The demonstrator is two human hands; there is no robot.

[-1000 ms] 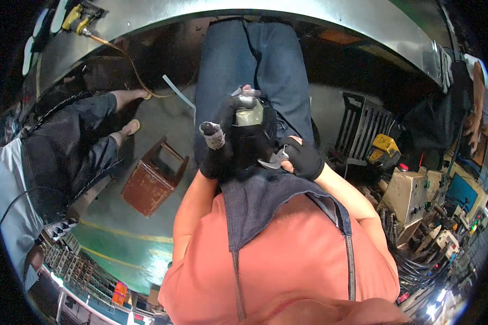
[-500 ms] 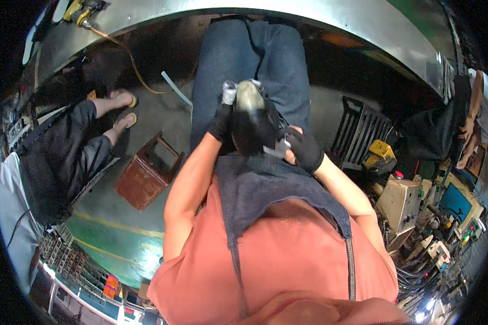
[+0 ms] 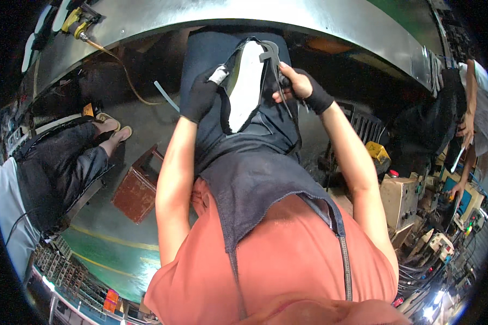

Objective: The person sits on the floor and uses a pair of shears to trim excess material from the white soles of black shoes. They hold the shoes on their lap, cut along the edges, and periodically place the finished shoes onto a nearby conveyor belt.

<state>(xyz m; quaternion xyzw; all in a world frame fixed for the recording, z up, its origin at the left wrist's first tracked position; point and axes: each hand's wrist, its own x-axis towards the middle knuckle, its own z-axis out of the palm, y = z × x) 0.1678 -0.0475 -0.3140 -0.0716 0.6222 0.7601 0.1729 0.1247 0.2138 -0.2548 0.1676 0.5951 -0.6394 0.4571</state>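
Observation:
A partly made shoe [image 3: 246, 86] rests sole up over my lap, its white underside showing and a dark upper standing loose around it. My left hand [image 3: 201, 95], in a black fingerless glove with white wrapping on the thumb, is closed on the shoe's left side. At the other side, my right hand [image 3: 302, 89], in a black glove too, has thumb and fingers on the thin grey straps [image 3: 271, 53] that hang from the shoe's edge. Some of its fingers are curled behind the straps and partly hidden.
A metal bench [image 3: 244, 12] runs across ahead, with a yellow air tool [image 3: 77, 23] and hose at left. A seated person [image 3: 59, 157] is at left, near a brown stool [image 3: 133, 195]. Machinery [image 3: 400, 201] and another person's hand [image 3: 465, 127] are at right.
The shoe has moved forward, and its white underside now faces me. My right hand has moved forward to the shoe's far right side; my left hand has shifted to the left.

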